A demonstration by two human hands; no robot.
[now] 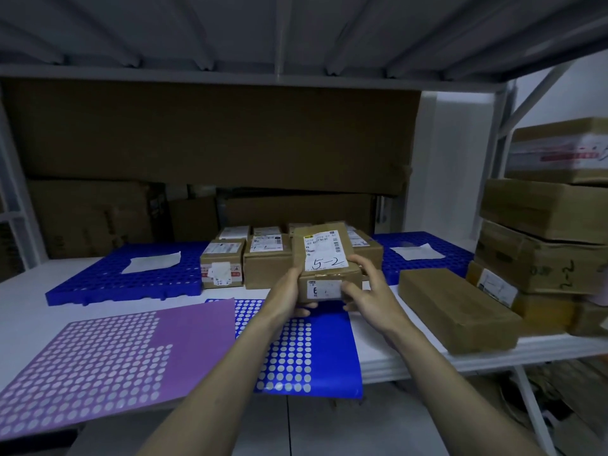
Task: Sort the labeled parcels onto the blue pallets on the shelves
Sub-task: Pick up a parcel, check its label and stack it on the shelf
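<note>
Both hands, left (285,296) and right (371,292), grip the "5-2" parcel (324,258), long axis pointing away toward the shelf's back, label up.

Shelf board (378,363) carries everything. Rear left: pallet (108,278) with a paper sheet (151,262) on it. Rear right: second pallet (424,245), also with a sheet (416,251) on top. Between these two, a cluster of small parcels (250,255) in rows — front row just behind the held parcel (325,258). Both hands grip that parcel above the shelf's middle: left hand (284,296) on its left side, right hand (368,287) on its right. Below the hands, a perforated mat (329,340) overhangs the front edge; a second mat (108,357) lies to its left, overlapping it. Right of the hands: a long box (457,307) lying flat, then a stack of cartons (543,232) at far right. Large cartons (92,215) stand behind the pallets.
</note>
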